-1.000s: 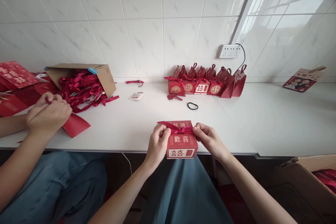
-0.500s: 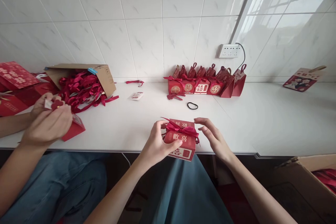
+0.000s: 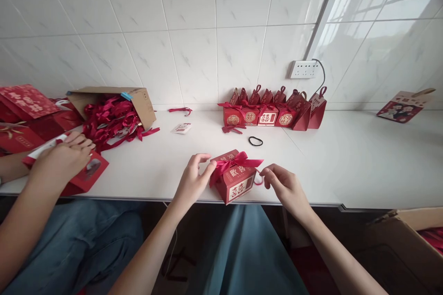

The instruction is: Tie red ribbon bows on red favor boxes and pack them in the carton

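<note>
A red gift box [image 3: 238, 186] with cream Chinese characters sits slightly turned near the counter's front edge. Across its top lies a dark pink ribbon bow [image 3: 238, 161]. My left hand [image 3: 192, 179] is open at the box's left side, its thumb against or just beside the bow's left part; whether it touches is hard to tell. To the right of the box, the fingertips of my right hand [image 3: 285, 186] pinch a thin red cord [image 3: 259, 180] that runs from the box's side.
Behind stand several finished red boxes [image 3: 266, 115] in a row. A black hair tie [image 3: 255, 141], a card [image 3: 182, 128] and ribbon scraps [image 3: 233, 128] lie nearby. At left, a co-worker's hands [image 3: 65, 159] handle a red box beside a carton of ribbons [image 3: 147, 108]. Another carton [image 3: 398, 230] stands lower right.
The box has come down onto the counter and turned, and my left hand has loosened from it. My right fingers have closed on the cord. The co-worker's hands have moved onto a red box.
</note>
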Tool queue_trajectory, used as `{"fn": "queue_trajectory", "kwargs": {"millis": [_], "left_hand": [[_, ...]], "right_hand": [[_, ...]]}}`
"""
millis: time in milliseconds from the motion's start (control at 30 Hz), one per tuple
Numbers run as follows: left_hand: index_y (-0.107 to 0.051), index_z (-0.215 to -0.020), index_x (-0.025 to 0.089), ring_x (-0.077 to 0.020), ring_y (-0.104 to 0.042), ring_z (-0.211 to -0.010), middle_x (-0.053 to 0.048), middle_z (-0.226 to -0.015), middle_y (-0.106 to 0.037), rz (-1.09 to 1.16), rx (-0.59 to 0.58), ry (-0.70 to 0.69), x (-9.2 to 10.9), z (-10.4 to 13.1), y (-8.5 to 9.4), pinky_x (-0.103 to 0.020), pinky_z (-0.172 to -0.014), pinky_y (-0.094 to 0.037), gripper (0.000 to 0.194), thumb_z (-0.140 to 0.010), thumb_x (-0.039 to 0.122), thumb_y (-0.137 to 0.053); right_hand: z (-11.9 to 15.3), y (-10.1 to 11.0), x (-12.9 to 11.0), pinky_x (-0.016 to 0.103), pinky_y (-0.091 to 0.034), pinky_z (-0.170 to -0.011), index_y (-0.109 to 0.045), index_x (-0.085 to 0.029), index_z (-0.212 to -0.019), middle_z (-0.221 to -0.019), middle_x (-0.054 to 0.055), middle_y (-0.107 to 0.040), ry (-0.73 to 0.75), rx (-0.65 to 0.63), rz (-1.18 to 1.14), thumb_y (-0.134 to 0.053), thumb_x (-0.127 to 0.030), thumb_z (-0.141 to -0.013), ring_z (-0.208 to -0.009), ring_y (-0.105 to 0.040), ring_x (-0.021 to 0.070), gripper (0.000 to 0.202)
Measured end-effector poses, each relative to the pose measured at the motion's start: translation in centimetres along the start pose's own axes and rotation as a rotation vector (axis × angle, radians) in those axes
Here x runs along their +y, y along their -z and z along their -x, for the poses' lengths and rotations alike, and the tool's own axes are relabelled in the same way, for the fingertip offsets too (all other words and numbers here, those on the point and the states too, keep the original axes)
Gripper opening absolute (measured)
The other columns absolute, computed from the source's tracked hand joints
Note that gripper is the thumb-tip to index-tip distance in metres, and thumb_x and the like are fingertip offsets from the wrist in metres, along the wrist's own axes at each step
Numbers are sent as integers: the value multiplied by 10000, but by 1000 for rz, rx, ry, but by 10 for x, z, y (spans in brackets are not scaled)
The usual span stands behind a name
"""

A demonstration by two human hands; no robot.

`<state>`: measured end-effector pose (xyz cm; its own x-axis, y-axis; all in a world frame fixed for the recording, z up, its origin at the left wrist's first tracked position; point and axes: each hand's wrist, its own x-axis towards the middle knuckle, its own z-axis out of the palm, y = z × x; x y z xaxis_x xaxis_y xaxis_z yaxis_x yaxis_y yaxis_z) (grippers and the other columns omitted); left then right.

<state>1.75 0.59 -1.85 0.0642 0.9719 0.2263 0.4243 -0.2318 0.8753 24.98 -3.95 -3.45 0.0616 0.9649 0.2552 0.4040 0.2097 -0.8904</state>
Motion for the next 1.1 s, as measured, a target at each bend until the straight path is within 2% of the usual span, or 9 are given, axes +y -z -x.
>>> {"fn": "queue_trajectory", "kwargs": {"millis": [100, 200, 300, 400, 500, 733, 833, 967, 1100], "left_hand": [[-527, -975, 205, -223, -597, -942, -58, -947, -631, -83, 15, 16, 0, 8, -2, -357, -835, -446, 349, -776, 490, -551], [-507, -1010, 208, -188, -605, -763, -1, -760, -612, -48, -87, 71, -1, 11, 0, -314, -711, -460, 356, -792, 488, -534], [-511, -1012, 201, -170, -604, -710, 17, -705, -597, 47, -147, 74, -1, 10, -1, -289, -671, -469, 332, -798, 453, -536], [-539, -906, 190, -181, -626, -801, -32, -859, -642, 74, -114, 60, -3, 8, -3, -281, -681, -484, 283, -781, 443, -564], [-551, -835, 183, -195, -637, -823, -55, -930, -652, 85, -138, 66, -5, 7, -4, -282, -669, -490, 283, -777, 459, -566], [-557, -834, 190, -185, -617, -755, -15, -765, -638, 60, -239, 81, -5, 2, -1, -284, -691, -465, 310, -794, 497, -531], [-555, -728, 198, -193, -602, -801, -30, -817, -624, -56, -155, 17, 0, 2, 1, -293, -724, -459, 260, -774, 453, -544], [-553, -669, 200, -207, -586, -876, -49, -881, -620, -164, -23, -70, 7, 5, 3, -302, -764, -445, 232, -771, 408, -543], [-523, -731, 201, -157, -563, -665, -5, -708, -606, -54, -93, -16, 18, 13, 4, -252, -604, -427, 258, -815, 444, -512]], "right_hand": [[-5, -1, 2, 285, -453, -617, -572, -201, -779, -844, 67, -626, 37, 94, 40, -457, -535, -860, -779, -579, 189, 363], [-15, -1, 5, 326, -492, -746, -591, -205, -972, -1049, 94, -621, 37, 68, 28, -489, -536, -840, -949, -591, 218, 371], [-26, -5, 9, 353, -509, -745, -555, -193, -1050, -946, 83, -660, -40, -49, -71, -499, -571, -821, -883, -627, 218, 445], [-30, -9, 11, 345, -514, -686, -554, -181, -862, -759, 50, -649, -88, -105, -149, -482, -596, -818, -753, -635, 206, 423], [-25, -9, 6, 330, -509, -682, -528, -185, -681, -686, 37, -619, -105, -125, -116, -479, -576, -817, -703, -615, 192, 416], [-2, 0, -15, 310, -469, -600, -592, -192, -660, -766, 56, -617, -87, -133, 63, -481, -501, -813, -658, -579, 183, 363], [4, -1, -18, 307, -468, -578, -591, -196, -613, -743, 60, -601, -94, -166, 64, -476, -502, -819, -642, -556, 178, 386], [8, -6, -19, 321, -494, -646, -626, -194, -637, -785, 67, -605, -91, -238, -2, -460, -501, -829, -715, -572, 192, 397], [7, -9, -17, 341, -500, -673, -610, -188, -656, -742, 58, -604, -136, -257, -76, -463, -548, -807, -724, -566, 198, 417]]}}
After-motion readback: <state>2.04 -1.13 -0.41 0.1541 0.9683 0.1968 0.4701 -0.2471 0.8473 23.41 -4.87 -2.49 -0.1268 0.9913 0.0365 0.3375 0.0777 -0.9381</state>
